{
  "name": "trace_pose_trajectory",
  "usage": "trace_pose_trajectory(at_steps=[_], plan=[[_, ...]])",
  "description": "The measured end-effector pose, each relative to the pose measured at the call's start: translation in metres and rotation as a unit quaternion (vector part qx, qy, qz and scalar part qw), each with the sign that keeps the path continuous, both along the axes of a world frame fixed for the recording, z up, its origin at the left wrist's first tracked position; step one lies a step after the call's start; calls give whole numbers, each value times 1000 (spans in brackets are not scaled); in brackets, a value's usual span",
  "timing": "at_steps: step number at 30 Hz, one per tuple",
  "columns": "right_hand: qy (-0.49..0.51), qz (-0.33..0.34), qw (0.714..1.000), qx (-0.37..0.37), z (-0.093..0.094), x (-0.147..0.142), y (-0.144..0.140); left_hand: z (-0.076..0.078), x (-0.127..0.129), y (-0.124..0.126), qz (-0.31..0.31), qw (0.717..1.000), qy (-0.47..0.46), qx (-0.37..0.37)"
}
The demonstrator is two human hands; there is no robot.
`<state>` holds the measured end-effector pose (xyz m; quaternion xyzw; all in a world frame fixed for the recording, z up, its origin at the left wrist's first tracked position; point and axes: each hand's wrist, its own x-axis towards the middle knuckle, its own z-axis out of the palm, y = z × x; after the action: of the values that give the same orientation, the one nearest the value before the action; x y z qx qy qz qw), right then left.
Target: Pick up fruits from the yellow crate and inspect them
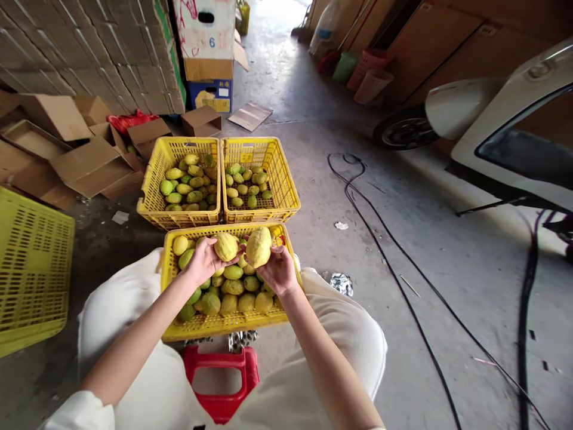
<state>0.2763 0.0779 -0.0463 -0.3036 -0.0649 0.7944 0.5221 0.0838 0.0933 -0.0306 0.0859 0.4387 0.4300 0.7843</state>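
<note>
Above the near yellow crate, each of my hands holds one fruit. My left hand is closed around a yellow oval fruit. Beside it, my right hand grips a larger, bumpy yellow fruit, held upright. Their exact kind I cannot tell. Below, many green and yellow fruits fill much of the near crate. Two more yellow crates stand behind it: the left one holds a pile of similar fruits, while the right one has fewer, gathered toward its left side.
Under the near crate's front edge is a red plastic handle or stool. A yellow-green crate stands at left, near cardboard boxes. Black cables cross the floor to the right, below a white scooter. Crumpled foil lies nearby.
</note>
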Motion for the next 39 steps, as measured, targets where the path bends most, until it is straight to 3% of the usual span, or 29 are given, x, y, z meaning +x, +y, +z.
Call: trace_pose_trajectory(at_steps=[7,12,15,19,25,30,33,36,39], plan=[[-17,-7,999,-30,-10,0,-3,-12,-1,-2,-3,999,43,23],[-59,42,997,-12,-13,-3,-8,-21,3,-7,-17,999,48,-2],[-70,51,996,-29,-11,-4,-6,-19,6,-8,-23,998,53,-16],[-35,51,998,-30,-11,1,0,-9,5,-4,16,999,18,-23],[-46,0,998,-39,-15,5,2,-6,-3,-2,33,999,9,9],[-25,38,998,-40,-29,3,-3,-13,1,-7,28,999,12,11],[-43,58,993,-89,-46,3,-1,-16,8,-9,-1,999,23,-33],[-73,43,986,-140,-59,4,3,-18,11,-9,3,996,13,-84],[-74,16,988,-135,-57,5,6,-17,10,-6,35,996,-12,-85]])
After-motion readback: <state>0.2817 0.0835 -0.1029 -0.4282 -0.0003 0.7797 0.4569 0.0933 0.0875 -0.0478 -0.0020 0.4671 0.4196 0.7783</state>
